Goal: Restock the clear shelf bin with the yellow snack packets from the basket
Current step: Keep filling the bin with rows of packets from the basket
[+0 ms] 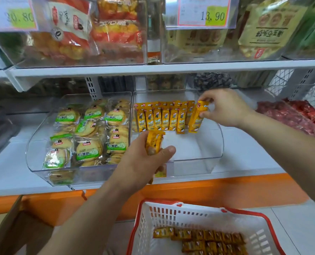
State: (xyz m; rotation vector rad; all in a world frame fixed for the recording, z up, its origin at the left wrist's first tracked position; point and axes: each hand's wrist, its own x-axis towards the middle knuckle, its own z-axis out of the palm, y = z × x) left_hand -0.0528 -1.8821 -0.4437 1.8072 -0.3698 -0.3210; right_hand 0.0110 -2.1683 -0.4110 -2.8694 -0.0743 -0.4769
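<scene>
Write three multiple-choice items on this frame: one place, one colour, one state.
1. Where is the basket?
A) on the top shelf
B) below the orange shelf front
C) hanging from a hook

2. What colour is its rim?
A) blue
B) green
C) red

3. What is the right hand doing?
A) pinching a yellow packet
B) hanging empty
C) gripping the basket

1 B: it sits under the shelf front, lower right.
2 C: red trim tops its white walls.
3 A: fingers and thumb pinch the packet at the right end of the row in the clear bin.
</scene>
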